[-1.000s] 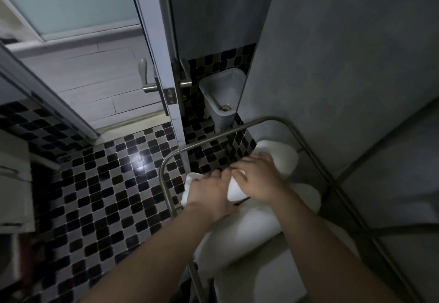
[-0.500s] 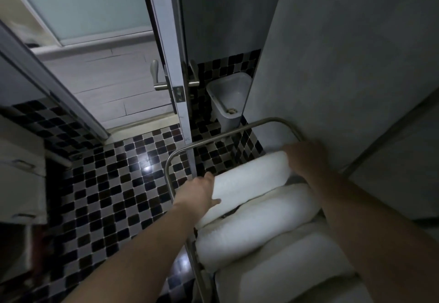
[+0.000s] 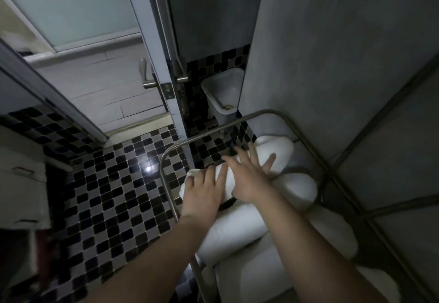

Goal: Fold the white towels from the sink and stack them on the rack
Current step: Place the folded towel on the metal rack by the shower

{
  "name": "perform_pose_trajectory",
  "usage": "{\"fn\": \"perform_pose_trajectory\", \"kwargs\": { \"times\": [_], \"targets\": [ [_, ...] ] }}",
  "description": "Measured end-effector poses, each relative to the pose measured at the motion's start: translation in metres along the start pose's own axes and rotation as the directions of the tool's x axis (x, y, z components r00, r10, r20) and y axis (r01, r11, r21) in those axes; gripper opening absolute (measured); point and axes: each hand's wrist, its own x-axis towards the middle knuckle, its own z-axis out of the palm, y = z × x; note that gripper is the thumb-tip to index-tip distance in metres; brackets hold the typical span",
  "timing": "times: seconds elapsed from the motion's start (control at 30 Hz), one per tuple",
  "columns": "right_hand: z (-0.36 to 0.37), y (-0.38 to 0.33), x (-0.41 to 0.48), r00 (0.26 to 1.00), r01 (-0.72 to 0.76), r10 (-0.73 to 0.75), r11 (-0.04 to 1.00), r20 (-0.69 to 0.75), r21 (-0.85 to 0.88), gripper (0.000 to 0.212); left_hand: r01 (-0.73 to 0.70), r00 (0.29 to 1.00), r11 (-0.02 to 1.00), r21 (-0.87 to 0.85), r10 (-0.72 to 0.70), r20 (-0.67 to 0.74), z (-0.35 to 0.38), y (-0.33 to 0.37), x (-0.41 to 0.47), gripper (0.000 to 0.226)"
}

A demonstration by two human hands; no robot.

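Near towel: a folded white towel lies lowest in view on the rack, partly hidden under both forearms.
Middle towel: a second white towel lies beyond it, slanting from the rack's left rail up toward the wall, touching the towels on either side.
Left hand: the left hand rests on the left end of the far towel, fingers straight and close together, palm down. Half a second ago it was only at that end by the rail; now it lies on top.
Right hand: the right hand presses flat on the middle of the far towel, fingers spread wide, just beside the left hand. Earlier it was at the towel's right end near the wall; it has since come in toward the centre.
Far towel: the far towel sits farthest along the rack, under both hands, its right end near the wall.
Floor: a black and grey checked tile floor shows left of the rack, with a bright glint.
Bin: a white bin stands in the corner beyond the rack.
Door: a door with a metal handle stands open beside the bin.
Wall: a grey wall runs along the right.
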Motion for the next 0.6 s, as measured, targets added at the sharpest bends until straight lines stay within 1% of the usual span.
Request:
{"fn": "perform_pose_trajectory", "kwargs": {
  "times": [0.03,0.1,0.17,0.3,0.4,0.47,0.53,0.6],
  "targets": [
    [0.007,0.000,-0.002,0.998,0.040,-0.042,0.998,-0.054,-0.038,0.092,0.020,0.999,1.000,-0.001,-0.020,0.034,0.001,-0.006,0.002,0.088],
    [0.011,0.014,0.000,0.988,0.073,-0.084,0.993,-0.126,-0.091,0.084,0.052,0.996,0.998,-0.047,-0.048,0.074,0.002,-0.018,0.006,0.079],
    [0.009,0.032,0.008,0.985,0.063,-0.079,0.992,-0.153,-0.107,0.078,0.082,0.993,0.992,-0.091,-0.073,0.094,0.001,-0.026,0.009,0.069],
    [-0.003,0.056,0.026,0.979,0.021,-0.047,0.991,-0.200,-0.131,0.058,0.116,0.986,0.989,-0.095,-0.103,0.130,0.001,-0.031,0.013,0.057],
    [-0.014,0.084,0.034,0.985,-0.002,-0.021,0.991,-0.170,-0.132,0.057,0.154,0.980,0.982,-0.111,-0.138,0.142,0.001,-0.033,0.014,0.055],
    [-0.018,0.094,0.037,0.989,0.007,-0.026,0.992,-0.146,-0.128,0.056,0.169,0.975,0.978,-0.120,-0.148,0.164,0.002,-0.034,0.014,0.055],
    [-0.019,0.095,0.039,0.992,0.032,-0.044,0.994,-0.115,-0.105,0.055,0.184,0.968,0.972,-0.143,-0.154,0.196,0.000,-0.035,0.015,0.055],
    [-0.020,0.091,0.038,0.995,0.021,-0.028,0.997,-0.095,-0.078,0.053,0.194,0.965,0.965,-0.179,-0.154,0.213,-0.001,-0.035,0.016,0.057]
  ]
}}
